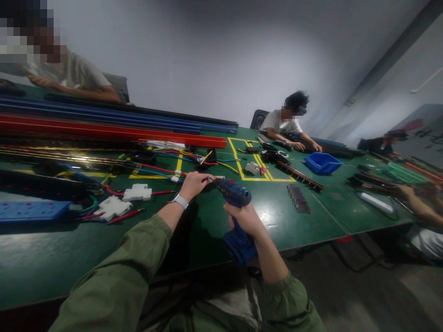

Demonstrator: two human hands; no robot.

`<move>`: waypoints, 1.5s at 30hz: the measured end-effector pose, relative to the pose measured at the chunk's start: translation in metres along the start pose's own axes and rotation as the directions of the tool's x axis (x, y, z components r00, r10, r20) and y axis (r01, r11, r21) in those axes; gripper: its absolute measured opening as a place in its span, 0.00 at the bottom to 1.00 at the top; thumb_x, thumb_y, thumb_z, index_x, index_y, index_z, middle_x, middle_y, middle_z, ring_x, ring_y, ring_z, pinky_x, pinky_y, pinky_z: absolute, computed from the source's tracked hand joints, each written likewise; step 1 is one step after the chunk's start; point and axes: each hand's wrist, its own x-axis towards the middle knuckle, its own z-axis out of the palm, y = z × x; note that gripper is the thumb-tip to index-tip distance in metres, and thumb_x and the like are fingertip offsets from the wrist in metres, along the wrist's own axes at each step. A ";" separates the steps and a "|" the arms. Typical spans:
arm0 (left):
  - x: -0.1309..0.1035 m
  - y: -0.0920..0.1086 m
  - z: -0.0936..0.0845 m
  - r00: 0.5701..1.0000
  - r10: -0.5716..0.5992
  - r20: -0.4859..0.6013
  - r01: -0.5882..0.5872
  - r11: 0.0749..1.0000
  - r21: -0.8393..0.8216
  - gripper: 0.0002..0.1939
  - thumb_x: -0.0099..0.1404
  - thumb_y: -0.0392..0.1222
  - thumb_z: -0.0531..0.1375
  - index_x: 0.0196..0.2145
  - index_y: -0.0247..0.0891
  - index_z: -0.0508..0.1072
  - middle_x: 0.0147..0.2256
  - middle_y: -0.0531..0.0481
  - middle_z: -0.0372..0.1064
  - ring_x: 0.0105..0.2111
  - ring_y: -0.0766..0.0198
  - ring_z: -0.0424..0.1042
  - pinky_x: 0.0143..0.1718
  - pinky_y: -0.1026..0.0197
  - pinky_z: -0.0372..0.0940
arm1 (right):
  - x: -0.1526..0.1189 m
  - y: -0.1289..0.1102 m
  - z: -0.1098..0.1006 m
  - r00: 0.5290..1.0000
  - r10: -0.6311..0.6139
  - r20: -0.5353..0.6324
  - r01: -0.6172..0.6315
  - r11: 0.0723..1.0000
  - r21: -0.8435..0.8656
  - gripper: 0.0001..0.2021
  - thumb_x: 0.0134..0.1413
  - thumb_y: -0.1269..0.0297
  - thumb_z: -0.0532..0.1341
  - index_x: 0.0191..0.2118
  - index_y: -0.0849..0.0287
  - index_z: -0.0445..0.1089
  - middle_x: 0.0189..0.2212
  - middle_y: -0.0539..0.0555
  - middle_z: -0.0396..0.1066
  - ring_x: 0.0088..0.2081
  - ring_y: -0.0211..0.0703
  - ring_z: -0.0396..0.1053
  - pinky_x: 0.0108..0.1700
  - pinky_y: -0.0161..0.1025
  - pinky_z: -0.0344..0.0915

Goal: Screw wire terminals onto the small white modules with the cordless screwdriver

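My right hand (246, 217) is wrapped round the grip of a blue cordless drill (236, 192), with its battery base low near the table's front edge. The drill's nose points away and to the left. At its tip, my left hand (194, 185) pinches a small white part (217, 177), mostly hidden by the fingers and the tool. Coloured wires (162, 177) run over the table to the left of that hand. White plastic connector blocks (137, 192) with red leads lie beside my left forearm.
A blue power strip (32, 211) lies at the left. Long red channels (114, 131) and blue channels (104, 115) run along the back. A blue bin (321, 163), a dark metal strip (301, 176) and a white part (252, 168) lie rightward. Other people work around the green table (277, 226).
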 end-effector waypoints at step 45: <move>0.000 0.000 -0.002 1.000 -0.016 -0.003 0.016 0.999 -0.031 0.15 0.64 0.47 0.58 0.48 0.53 0.77 0.38 0.49 0.78 0.38 0.56 0.72 0.44 0.57 0.62 | 0.001 0.001 0.000 0.999 0.042 0.010 -0.042 0.995 0.087 0.12 0.51 0.60 0.61 0.40 0.61 0.70 0.28 0.51 0.74 0.16 0.36 0.67 0.20 0.33 0.62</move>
